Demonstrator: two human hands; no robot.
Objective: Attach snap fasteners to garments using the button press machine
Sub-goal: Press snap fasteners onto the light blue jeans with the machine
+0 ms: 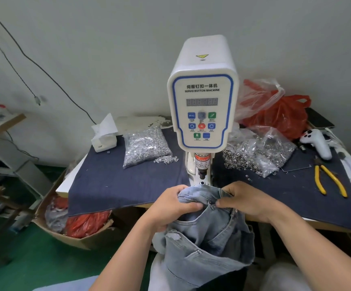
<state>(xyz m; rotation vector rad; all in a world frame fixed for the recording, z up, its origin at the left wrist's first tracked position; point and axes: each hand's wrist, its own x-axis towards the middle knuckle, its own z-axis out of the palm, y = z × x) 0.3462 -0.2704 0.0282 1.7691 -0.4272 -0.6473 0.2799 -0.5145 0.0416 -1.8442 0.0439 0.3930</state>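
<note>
Our left hand (pixel 176 203) grips the folded waistband of the light blue denim jeans (pixel 208 244), and our right hand (pixel 248 201) pinches the same band from the other side. The band runs left to right at lower centre, just below the die of the white servo button machine (pixel 201 106). The legs hang down off the tabletop (pixel 128 181) edge.

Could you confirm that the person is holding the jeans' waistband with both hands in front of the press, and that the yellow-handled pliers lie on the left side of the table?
Not quite. The head view shows the yellow-handled pliers on the right side of the table, not the left. The rest holds: the left hand and right hand grip the jeans' waistband in front of the press.
</note>
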